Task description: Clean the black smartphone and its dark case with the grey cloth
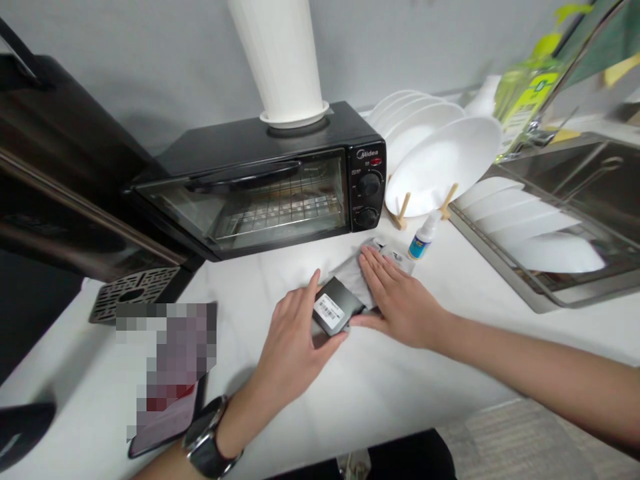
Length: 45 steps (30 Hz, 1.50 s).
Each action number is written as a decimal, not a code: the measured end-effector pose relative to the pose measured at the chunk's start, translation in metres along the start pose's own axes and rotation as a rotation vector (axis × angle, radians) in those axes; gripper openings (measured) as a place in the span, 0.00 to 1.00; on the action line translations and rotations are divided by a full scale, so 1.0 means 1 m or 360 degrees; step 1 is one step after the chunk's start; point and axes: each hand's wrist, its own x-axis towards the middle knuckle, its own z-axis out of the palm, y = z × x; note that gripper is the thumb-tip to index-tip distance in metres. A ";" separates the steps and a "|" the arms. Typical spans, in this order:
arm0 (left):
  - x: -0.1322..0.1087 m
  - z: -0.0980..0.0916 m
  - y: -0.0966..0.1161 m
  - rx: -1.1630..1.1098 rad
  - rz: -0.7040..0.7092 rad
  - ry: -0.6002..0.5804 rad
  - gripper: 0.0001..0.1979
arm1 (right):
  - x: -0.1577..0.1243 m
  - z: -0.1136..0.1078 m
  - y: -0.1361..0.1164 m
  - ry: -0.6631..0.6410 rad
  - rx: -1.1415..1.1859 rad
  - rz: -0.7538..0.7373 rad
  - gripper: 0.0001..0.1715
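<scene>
A small dark grey box with a white barcode label sits on the white counter. My left hand grips it, with the fingers along its far left side and the thumb at its near edge. Just to its right lies a greyish plastic pouch, partly covered. My right hand rests on that pouch with outstretched fingers pressed flat, its thumb reaching to the near corner of the box. Whether the box is partly inside the pouch, I cannot tell. A black watch is on my left wrist.
Behind my hands stands a black toaster oven bearing a white pot. White plates in a wooden rack and a small spray bottle are to the right, before the sink. A tablet lies left.
</scene>
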 end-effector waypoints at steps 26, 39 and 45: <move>-0.001 0.002 0.002 0.0005 0.0050 0.0054 0.51 | 0.018 0.005 -0.002 0.0015 0.0011 0.0084 0.63; -0.003 0.004 -0.003 0.0039 0.0023 0.0048 0.55 | 0.001 -0.018 -0.044 -0.0370 0.0506 -0.0796 0.58; -0.003 0.002 0.000 0.0026 0.0011 0.0092 0.51 | -0.003 -0.004 -0.007 -0.0018 0.0084 -0.0160 0.65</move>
